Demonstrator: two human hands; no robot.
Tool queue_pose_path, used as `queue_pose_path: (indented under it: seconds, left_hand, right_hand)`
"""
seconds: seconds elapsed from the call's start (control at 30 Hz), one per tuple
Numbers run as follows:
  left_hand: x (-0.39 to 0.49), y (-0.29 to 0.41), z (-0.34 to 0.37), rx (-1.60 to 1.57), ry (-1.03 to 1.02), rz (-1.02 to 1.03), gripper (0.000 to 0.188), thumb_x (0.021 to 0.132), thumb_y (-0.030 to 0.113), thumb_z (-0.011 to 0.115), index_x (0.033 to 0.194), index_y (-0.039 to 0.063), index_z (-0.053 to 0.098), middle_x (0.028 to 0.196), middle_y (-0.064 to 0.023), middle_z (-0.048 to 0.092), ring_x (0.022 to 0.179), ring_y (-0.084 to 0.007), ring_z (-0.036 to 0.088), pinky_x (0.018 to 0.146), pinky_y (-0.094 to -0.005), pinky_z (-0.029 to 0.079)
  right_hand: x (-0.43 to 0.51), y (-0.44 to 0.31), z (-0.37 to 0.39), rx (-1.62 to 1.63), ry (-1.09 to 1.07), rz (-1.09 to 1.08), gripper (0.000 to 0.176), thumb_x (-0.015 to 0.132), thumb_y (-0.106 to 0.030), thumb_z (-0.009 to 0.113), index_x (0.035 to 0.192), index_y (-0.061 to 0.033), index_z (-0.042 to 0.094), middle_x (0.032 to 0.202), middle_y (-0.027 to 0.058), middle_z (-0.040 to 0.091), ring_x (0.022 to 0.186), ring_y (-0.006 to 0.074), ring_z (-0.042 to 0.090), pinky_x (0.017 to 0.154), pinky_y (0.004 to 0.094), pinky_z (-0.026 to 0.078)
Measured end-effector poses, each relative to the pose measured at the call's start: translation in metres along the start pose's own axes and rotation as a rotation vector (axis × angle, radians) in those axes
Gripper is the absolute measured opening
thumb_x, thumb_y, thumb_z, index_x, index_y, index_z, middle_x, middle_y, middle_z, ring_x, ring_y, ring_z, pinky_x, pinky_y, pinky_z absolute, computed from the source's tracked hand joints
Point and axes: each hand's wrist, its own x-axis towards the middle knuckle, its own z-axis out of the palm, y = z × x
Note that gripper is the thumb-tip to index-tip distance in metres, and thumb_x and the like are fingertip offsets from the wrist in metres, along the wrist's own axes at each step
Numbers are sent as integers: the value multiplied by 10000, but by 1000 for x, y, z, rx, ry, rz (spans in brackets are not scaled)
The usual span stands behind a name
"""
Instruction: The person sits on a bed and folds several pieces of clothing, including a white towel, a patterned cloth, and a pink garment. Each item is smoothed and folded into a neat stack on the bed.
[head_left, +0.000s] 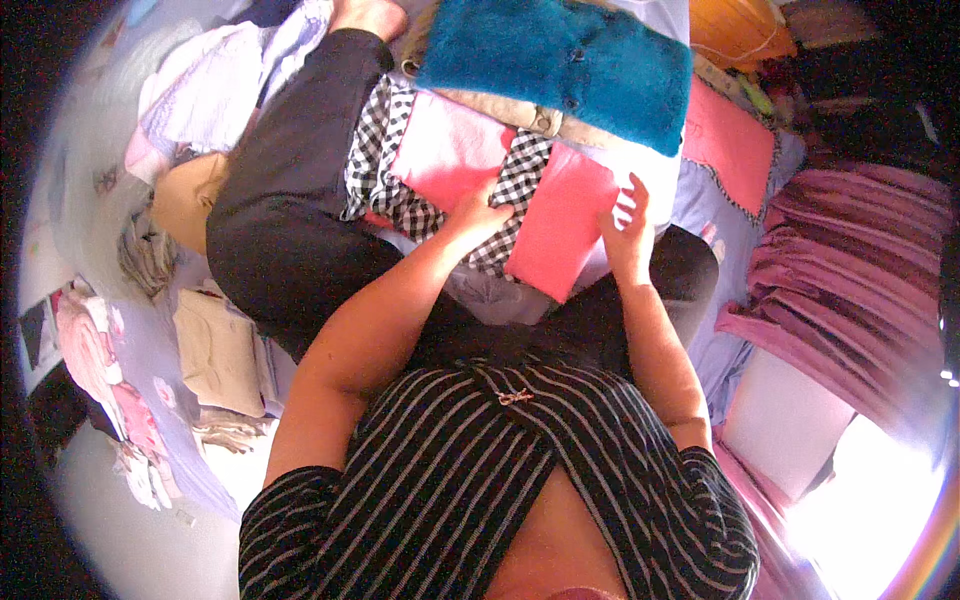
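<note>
A pink garment with black-and-white gingham trim (571, 217) lies partly folded across my lap. My left hand (484, 214) is on its middle, thumb and a finger at the gingham band, gripping the cloth there; the other fingers are hard to make out. Beside the garment's right edge is my right hand (630, 236), fingers apart and curved, with nothing held between them. Just beyond the pink cloth lies a folded teal plush garment (555, 67) with dark buttons. A beige band with a snap (546, 121) shows under its near edge.
Folded beige clothes (217, 352) and pink clothes (90, 337) lie to the left. White and lilac cloth (206, 90) sits farther up. On the right are another pink piece (731, 139), a ribbed mauve fabric (847, 277) and an orange item (739, 30). My crossed legs (300, 172) frame the lap.
</note>
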Motion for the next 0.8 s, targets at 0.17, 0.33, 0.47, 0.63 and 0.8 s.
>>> queue_pose_path:
  seconds: [0.17, 0.33, 0.47, 0.63, 0.8]
  left_hand:
    - [-4, 11, 0, 142, 26, 68, 712, 845, 231, 717, 1441, 8, 399, 1397, -261, 513, 1282, -352, 522, 1073, -407, 407]
    - [-9, 25, -12, 261, 154, 288, 714, 866, 195, 665, 1497, 224, 332, 1315, -195, 515, 1120, -407, 589, 918, -487, 504]
    - [-6, 30, -16, 241, 33, 254, 613, 819, 131, 698, 1392, 152, 480, 1253, -202, 542, 1156, -384, 551, 975, -454, 468]
    - [-2, 32, -14, 190, 18, 209, 510, 800, 127, 709, 1285, 86, 557, 1238, -217, 534, 1153, -394, 538, 984, -471, 450]
    - [1, 34, -17, 195, -30, 184, 526, 793, 104, 701, 1291, 68, 536, 1223, -231, 528, 1143, -404, 523, 974, -475, 440]
  right_hand:
    - [57, -31, -4, -13, 97, -365, 428, 845, -50, 654, 1264, -73, 574, 1156, 100, 657, 926, 209, 668, 759, 316, 545]
    - [152, -75, 2, -156, -34, -642, 388, 855, -43, 633, 1239, -77, 591, 1196, 138, 652, 979, 263, 674, 809, 336, 564]
    - [236, -100, 22, -617, -164, -641, 424, 870, -68, 519, 1292, -91, 542, 1590, 119, 248, 1279, 403, 467, 1046, 497, 428]
    - [338, -99, 65, -1018, -241, -661, 417, 839, -75, 579, 1254, -87, 549, 1605, 108, 230, 1316, 368, 439, 1022, 504, 443]
    - [407, -76, 105, -1079, -186, -1013, 496, 845, -87, 591, 1335, -105, 520, 1510, 133, 412, 1245, 357, 514, 994, 510, 453]
